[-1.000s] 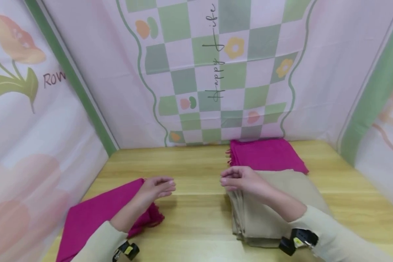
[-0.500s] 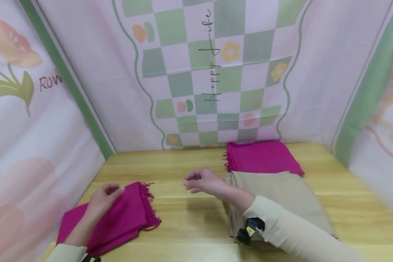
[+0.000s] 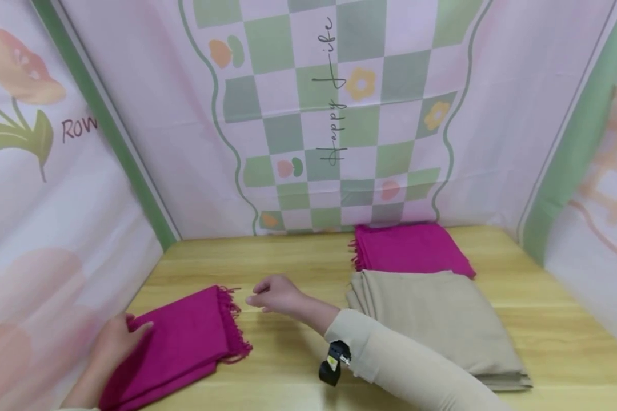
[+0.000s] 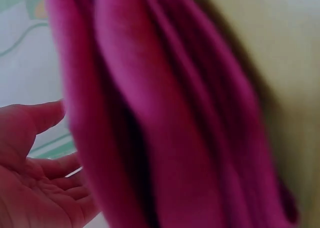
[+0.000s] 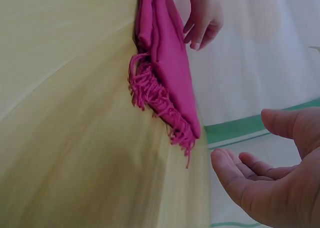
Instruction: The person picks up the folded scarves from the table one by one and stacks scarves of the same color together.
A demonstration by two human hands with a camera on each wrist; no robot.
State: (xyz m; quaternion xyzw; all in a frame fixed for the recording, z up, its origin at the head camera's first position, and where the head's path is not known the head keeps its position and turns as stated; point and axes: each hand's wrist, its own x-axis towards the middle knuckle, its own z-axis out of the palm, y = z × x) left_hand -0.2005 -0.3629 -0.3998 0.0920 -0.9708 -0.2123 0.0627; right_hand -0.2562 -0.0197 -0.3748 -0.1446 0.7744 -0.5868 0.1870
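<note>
Your L hand (image 3: 114, 341), loosely spread, is at the magenta cloth (image 3: 182, 334) nr the counter's (image 3: 288, 377) L edge; R hand (image 3: 279, 294), relaxed, empty, hovers by its fringe (image 3: 232, 328), prob. to flank both ends.

A folded magenta cloth (image 3: 180, 342) with a fringed edge is laid at the left of the wooden table (image 3: 272, 382); at its left side the left grip (image 3: 114, 342) is seen. The right grip (image 3: 276, 294) is held near the fringe (image 3: 229, 325). At the right, a folded beige cloth (image 3: 437, 325) is placed, with a second magenta cloth (image 3: 411, 248) set just beyond it.
</note>
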